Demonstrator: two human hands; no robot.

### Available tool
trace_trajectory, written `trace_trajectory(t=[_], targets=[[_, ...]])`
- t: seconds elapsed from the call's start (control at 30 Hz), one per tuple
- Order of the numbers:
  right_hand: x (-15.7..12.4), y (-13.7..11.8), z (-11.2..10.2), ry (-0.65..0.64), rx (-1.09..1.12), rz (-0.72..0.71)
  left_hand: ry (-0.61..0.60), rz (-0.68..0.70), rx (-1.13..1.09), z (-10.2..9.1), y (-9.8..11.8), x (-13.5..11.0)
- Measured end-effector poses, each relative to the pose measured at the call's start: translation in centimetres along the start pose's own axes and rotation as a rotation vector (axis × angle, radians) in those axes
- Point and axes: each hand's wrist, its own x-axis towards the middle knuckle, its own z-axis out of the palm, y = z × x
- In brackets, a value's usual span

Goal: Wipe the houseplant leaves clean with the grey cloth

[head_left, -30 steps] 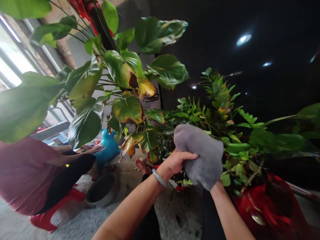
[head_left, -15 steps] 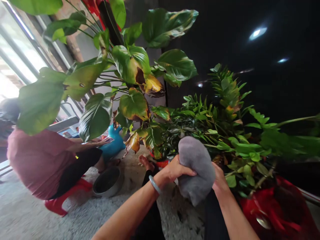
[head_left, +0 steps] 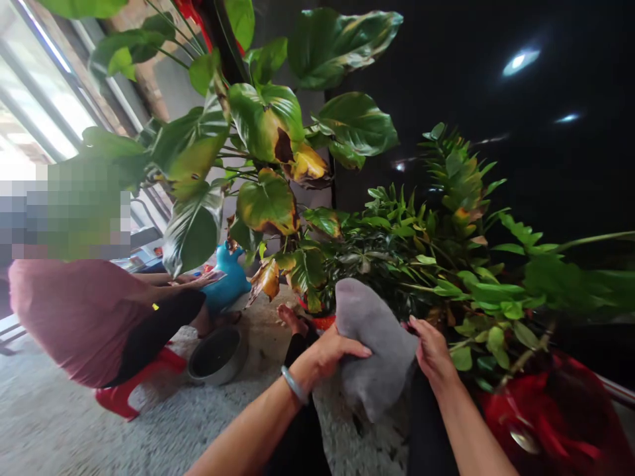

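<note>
A soft grey cloth (head_left: 377, 350), fuzzy and bunched, hangs between my two hands in front of my knees. My left hand (head_left: 330, 354) grips its left side, with the thumb lying across the front and the other fingers hidden behind. At the cloth's right edge, my right hand (head_left: 431, 350) pinches a corner between thumb and fingers. A pale bangle (head_left: 294, 385) circles my left wrist.
Large-leaved plants (head_left: 270, 201) stand ahead, with a red-wrapped pot (head_left: 550, 423) at right. On the left a person (head_left: 79, 317) sits on a red stool (head_left: 141, 380), hands on a blue animal-shaped toy (head_left: 225, 281). A grey basin (head_left: 218, 357) rests on the floor.
The cloth has shifted left and down and is spread flatter. My right hand now shows more fully at its right edge, fingertips pinching it. My left hand has moved slightly left.
</note>
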Motion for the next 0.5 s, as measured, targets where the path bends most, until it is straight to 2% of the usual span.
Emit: trace_trajectory(t=[0.13,0.2,0.27,0.33,0.43,0.5], targets=[[0.0,0.0,0.1,0.015,-0.012,0.008,0.030,0.181,-0.108,-0.2,5.3,0.4],[-0.1,0.0,0.1,0.016,-0.008,0.005,0.114,0.214,-0.211,-0.6,6.1,1.2],[-0.2,-0.1,0.0,0.020,0.004,-0.003,0.232,0.166,-0.240,-1.3,4.7,1.7],[-0.3,0.0,-0.1,0.027,0.016,-0.009,0.266,0.051,-0.158,-2.3,1.9,1.3],[-0.2,0.0,-0.2,0.032,0.020,-0.002,0.106,-0.087,0.002,-4.0,-1.3,-0.8],[-0.2,0.0,-0.3,0.032,0.019,0.011,0.056,-0.082,0.044,-5.1,-0.9,-2.1]])
